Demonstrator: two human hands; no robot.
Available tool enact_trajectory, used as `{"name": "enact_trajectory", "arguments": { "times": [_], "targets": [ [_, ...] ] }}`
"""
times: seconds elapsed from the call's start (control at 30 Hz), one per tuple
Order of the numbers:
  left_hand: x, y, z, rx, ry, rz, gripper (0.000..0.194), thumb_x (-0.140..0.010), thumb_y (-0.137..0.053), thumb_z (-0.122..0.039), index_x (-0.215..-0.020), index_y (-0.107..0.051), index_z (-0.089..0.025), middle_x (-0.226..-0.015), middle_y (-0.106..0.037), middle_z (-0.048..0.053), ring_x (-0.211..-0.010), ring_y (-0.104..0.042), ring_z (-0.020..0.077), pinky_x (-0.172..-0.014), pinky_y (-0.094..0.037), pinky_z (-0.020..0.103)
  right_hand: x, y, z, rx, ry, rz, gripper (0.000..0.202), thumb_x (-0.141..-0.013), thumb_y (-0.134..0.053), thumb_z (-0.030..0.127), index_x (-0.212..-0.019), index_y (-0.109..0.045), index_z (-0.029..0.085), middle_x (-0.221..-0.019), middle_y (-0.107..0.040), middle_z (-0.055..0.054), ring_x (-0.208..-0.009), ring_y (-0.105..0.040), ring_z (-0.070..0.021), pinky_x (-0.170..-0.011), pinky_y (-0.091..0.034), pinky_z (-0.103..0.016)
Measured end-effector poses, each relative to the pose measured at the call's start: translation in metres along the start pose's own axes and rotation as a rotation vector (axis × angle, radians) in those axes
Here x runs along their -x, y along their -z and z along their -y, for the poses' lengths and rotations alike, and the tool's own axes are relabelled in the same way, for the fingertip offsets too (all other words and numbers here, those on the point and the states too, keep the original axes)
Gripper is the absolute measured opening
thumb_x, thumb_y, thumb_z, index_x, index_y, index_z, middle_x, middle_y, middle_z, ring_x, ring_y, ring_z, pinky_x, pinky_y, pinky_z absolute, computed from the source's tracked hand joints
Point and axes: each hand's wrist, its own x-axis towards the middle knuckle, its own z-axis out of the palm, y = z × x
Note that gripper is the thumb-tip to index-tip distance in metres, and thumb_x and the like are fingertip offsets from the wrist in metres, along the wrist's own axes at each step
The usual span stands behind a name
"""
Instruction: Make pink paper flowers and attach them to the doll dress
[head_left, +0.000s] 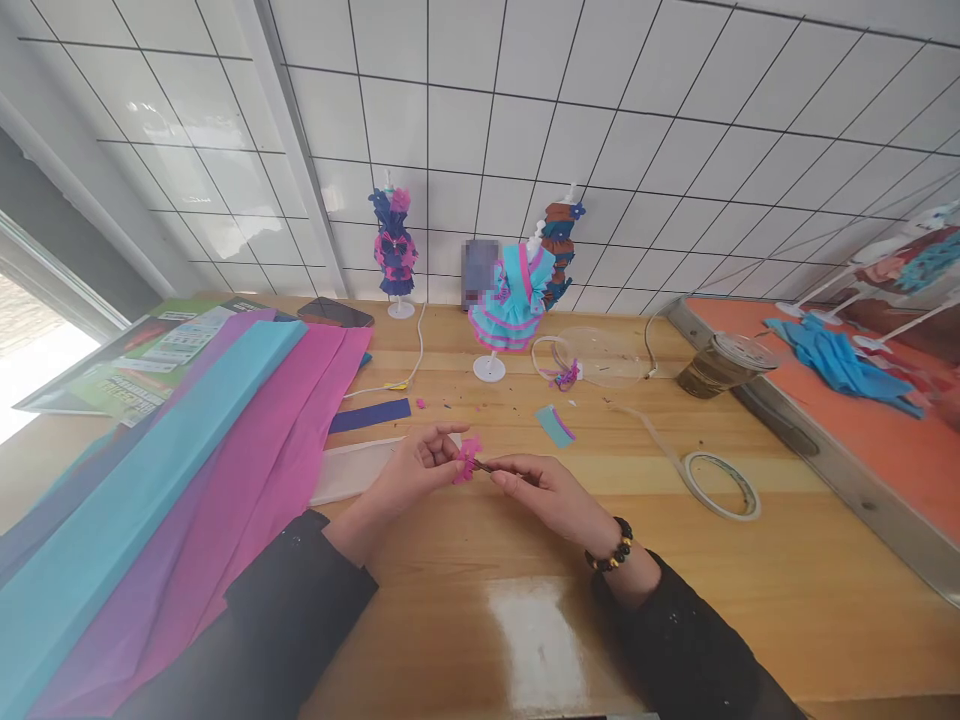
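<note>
Between the thumb and fingers of my left hand (416,470) is a small pink crepe-paper flower (468,462) with frilled edges. My right hand (544,490) pinches slim dark metal tweezers (484,467), whose tips touch the flower. Both hands are above the wooden table in front of me. Beyond them stands a small dress form in a turquoise ruffled paper dress (514,305) with pink trim. A light blue paper strip (555,426) with a purple edge lies past my right hand. A dark blue strip (371,415) lies past my left hand.
Long folded crepe-paper sheets (150,470) cover the left side. Two more dressed forms, one blue-pink (395,250) and one brown-blue (559,250), stand by the tiled wall. To the right are a tape roll (721,486), a lidded cup (724,365) and an orange surface (825,400).
</note>
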Motion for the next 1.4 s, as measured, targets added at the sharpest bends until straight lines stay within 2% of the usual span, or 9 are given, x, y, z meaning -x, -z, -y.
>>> {"name": "enact_trajectory", "arguments": {
  "times": [0.17,0.5,0.83,1.03,1.4],
  "targets": [
    [-0.0003,-0.0004,0.0019,0.017,-0.012,0.018,0.048,-0.07,-0.065,-0.026,-0.115,-0.052,-0.017,-0.072,-0.057,-0.001,-0.06,-0.053,0.0089,-0.057,-0.041,0.021,0.0004,-0.0012,0.0006,0.059,-0.004,-0.022,0.036,-0.084,-0.05,0.037,-0.111,-0.063,0.018,-0.099,-0.068,-0.006,-0.084,-0.061,-0.0182,-0.073,-0.047,-0.03],
    [-0.0002,-0.001,0.0008,0.016,-0.001,0.02,0.046,-0.07,-0.064,-0.026,-0.114,-0.053,-0.017,-0.072,-0.057,-0.001,-0.06,-0.053,0.0093,-0.06,-0.041,0.023,0.0007,-0.0021,0.0004,0.101,0.015,-0.059,0.033,-0.084,-0.05,0.037,-0.107,-0.066,0.019,-0.087,-0.069,-0.004,-0.068,-0.057,-0.0141,-0.062,-0.044,-0.025],
    [0.0013,-0.0009,0.0011,0.016,-0.01,0.02,0.043,-0.071,-0.064,-0.026,-0.112,-0.054,-0.018,-0.072,-0.056,-0.001,-0.062,-0.054,0.0091,-0.059,-0.04,0.022,0.0005,-0.0021,0.0007,0.065,0.022,-0.043,0.031,-0.084,-0.049,0.034,-0.106,-0.066,0.021,-0.097,-0.069,-0.004,-0.075,-0.058,-0.0154,-0.066,-0.044,-0.026],
    [0.0012,-0.0004,-0.0004,0.019,-0.005,0.024,0.044,-0.071,-0.065,-0.028,-0.112,-0.053,-0.016,-0.072,-0.057,-0.001,-0.062,-0.055,0.0101,-0.06,-0.041,0.023,0.0008,-0.0012,-0.0017,0.107,0.004,-0.047,0.035,-0.084,-0.048,0.039,-0.107,-0.065,0.017,-0.089,-0.069,-0.005,-0.067,-0.055,-0.0135,-0.058,-0.041,-0.025],
    [0.002,-0.0001,0.0011,0.076,-0.006,0.1,0.046,-0.071,-0.065,-0.025,-0.114,-0.051,-0.017,-0.075,-0.058,0.001,-0.067,-0.056,0.0113,-0.064,-0.043,0.025,0.0023,0.0003,-0.004,0.072,0.043,0.014,0.033,-0.084,-0.049,0.043,-0.102,-0.068,0.022,-0.083,-0.069,-0.005,-0.079,-0.06,-0.0193,-0.067,-0.047,-0.03]
  ]
}}
